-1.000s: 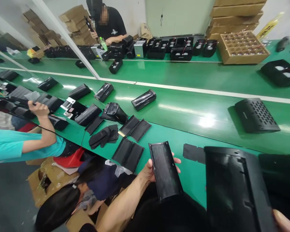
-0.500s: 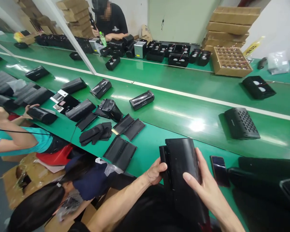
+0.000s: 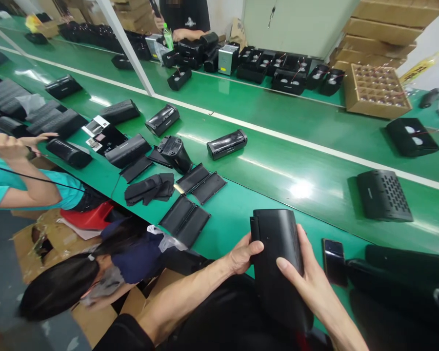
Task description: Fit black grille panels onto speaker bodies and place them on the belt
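Observation:
A glossy black speaker housing (image 3: 276, 234) stands tilted in front of my body, held between both hands. My right hand (image 3: 312, 278) is wrapped round its right side, thumb lying across the front face. My left hand (image 3: 244, 254) grips a narrow black panel (image 3: 253, 230) at the left side of the housing, thumb over its edge. The panel lies close against the housing; whether it is seated there I cannot tell. Left of my hands, black panels (image 3: 185, 219) lie on the green bench, with dark flat pieces (image 3: 149, 189) beyond them.
A phone (image 3: 334, 261) lies right of my hands. Several speaker housings, such as a perforated one (image 3: 384, 195), sit on the green conveyor (image 3: 278, 175). Co-workers sit at the left, one in a turquoise sleeve (image 3: 51, 190); another stands across the line. A divided carton (image 3: 376, 90) is at the back right.
My left hand has brought the panel in against the housing, narrowing the gap between them. My right hand keeps its hold. The camera view has shifted slightly.

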Tool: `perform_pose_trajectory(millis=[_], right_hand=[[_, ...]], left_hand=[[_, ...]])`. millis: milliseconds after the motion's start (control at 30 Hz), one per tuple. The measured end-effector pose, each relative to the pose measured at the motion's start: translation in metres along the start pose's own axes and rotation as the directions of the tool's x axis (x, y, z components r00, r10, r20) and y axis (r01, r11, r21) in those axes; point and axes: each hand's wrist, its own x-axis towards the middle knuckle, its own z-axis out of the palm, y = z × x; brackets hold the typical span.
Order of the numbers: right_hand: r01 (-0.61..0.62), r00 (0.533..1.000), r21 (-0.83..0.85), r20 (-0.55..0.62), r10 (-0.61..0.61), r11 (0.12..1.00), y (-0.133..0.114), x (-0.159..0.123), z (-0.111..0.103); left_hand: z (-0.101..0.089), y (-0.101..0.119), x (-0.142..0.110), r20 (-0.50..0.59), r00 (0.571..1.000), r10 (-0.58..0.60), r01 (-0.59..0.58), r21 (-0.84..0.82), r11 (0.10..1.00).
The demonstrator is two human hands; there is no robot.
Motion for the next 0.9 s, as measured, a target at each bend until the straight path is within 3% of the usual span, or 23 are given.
perform_pose_trajectory(millis=[333, 467, 567, 667, 767, 900], right_hand=[[-0.148, 0.983, 0.019, 0.116, 0.145, 0.989, 0.012, -0.002, 0.001], [-0.147, 0.978, -0.001, 0.147, 0.146, 0.989, 0.013, 0.007, -0.002], [-0.086, 0.988, 0.015, 0.13, 0.084, 0.996, 0.015, 0.01, -0.004], [-0.034, 0.999, 0.09, 0.041, 0.03, 0.995, 0.025, -0.008, 0.002], [-0.037, 0.992, 0.168, -0.113, 0.056, 0.985, 0.038, -0.038, 0.025], [-0.065, 0.934, 0.2, -0.334, 0.13, 0.978, 0.044, -0.051, 0.064]], left_hand=[[0.008, 0.001, -0.003, 0.012, 1.0, 0.0, -0.001, 0.047, 0.999], [0.009, 0.0, -0.002, 0.001, 1.0, -0.031, 0.031, 0.019, 0.999], [0.007, -0.004, 0.0, -0.079, 0.995, -0.061, 0.061, -0.01, 0.998], [0.002, -0.007, 0.001, -0.238, 0.969, -0.065, 0.058, -0.035, 0.998], [-0.003, -0.007, 0.003, -0.397, 0.917, -0.038, 0.027, -0.033, 0.999], [-0.004, -0.006, 0.01, -0.51, 0.86, -0.016, 0.034, 0.025, 0.999]])
